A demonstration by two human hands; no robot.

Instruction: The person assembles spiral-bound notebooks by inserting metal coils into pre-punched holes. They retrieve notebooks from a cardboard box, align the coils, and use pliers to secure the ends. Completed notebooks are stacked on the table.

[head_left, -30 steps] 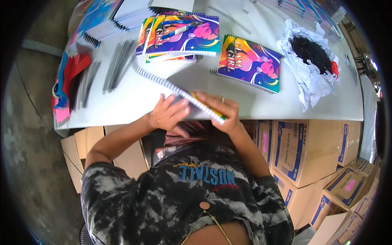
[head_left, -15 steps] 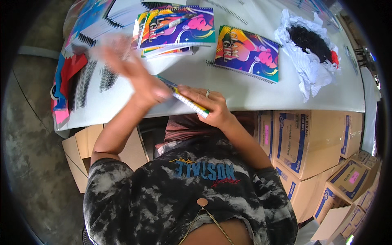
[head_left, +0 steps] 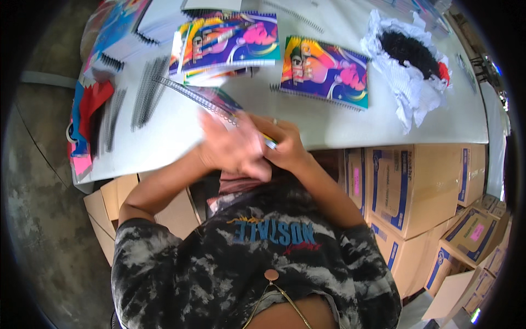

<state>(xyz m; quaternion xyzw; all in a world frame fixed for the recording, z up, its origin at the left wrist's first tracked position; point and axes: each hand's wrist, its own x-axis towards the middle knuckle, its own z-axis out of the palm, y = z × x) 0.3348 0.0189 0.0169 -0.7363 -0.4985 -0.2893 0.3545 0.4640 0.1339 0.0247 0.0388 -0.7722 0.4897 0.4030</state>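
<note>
My right hand (head_left: 286,143), with a ring on one finger, is closed around a notebook (head_left: 226,98) held edge-on above the table's front edge. A thin black spiral binding coil (head_left: 192,98) runs along the notebook's near edge, its far end sticking out to the upper left. My left hand (head_left: 233,145) is against the near end of the coil, in front of the notebook. Motion smears its fingers, so its grip does not show. Much of the notebook is hidden behind both hands.
On the white table (head_left: 329,129) lie stacked colourful notebooks (head_left: 230,44), a single notebook (head_left: 326,71), loose coils (head_left: 149,96), red cloth (head_left: 94,104) and crumpled white material (head_left: 408,104) with a black tangle. Cardboard boxes (head_left: 416,192) stand below right.
My left hand has come down and right from above the loose coils to the held notebook. A coil now shows along that notebook's edge. My right hand keeps its hold.
</note>
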